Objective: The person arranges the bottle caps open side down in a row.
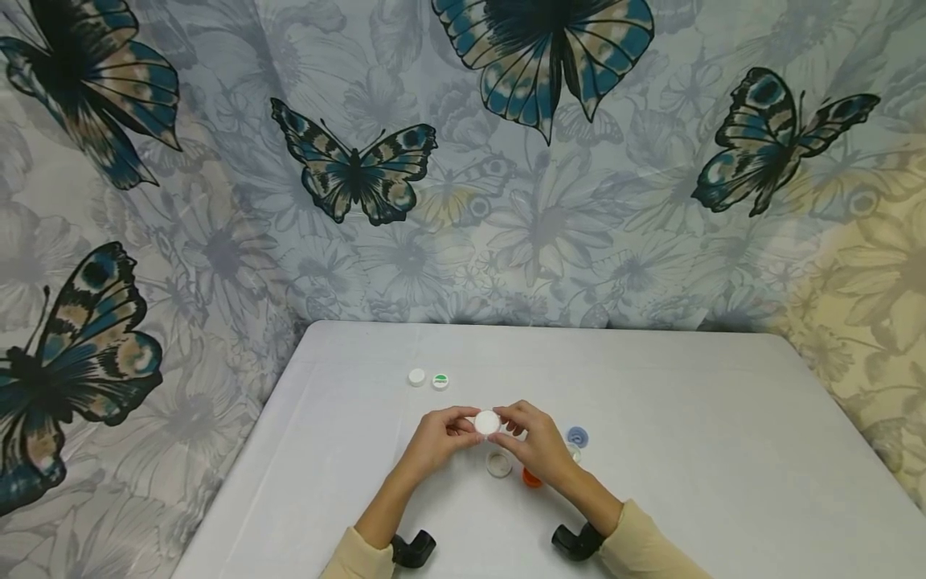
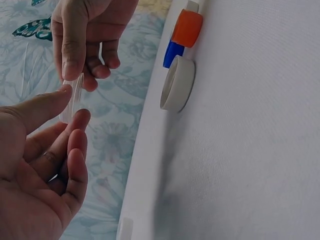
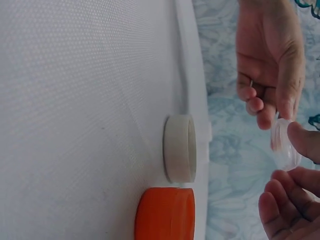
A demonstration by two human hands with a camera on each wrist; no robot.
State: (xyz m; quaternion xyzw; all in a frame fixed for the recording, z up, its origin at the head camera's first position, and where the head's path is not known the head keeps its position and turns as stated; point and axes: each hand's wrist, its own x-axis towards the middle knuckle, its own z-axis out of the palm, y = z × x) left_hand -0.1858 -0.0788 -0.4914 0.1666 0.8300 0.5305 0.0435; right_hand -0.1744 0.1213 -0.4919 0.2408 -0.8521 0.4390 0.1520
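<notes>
Both hands meet above the table, pinching a round, clear-whitish plastic lid between thumbs and fingers. My left hand grips its left edge, and my right hand its right edge. From the left wrist, the lid appears nearly edge-on. The right wrist view shows the same lid as see-through and shallow. Just below the hands lies an off-white round cap, open side up. An orange cap sits beneath the right hand, partly hidden by it.
Right of the right hand lie a blue cap and a pale cap, partly covered. Farther back are a white cap and a white cap with a green mark. A butterfly-patterned cloth hangs behind the white table.
</notes>
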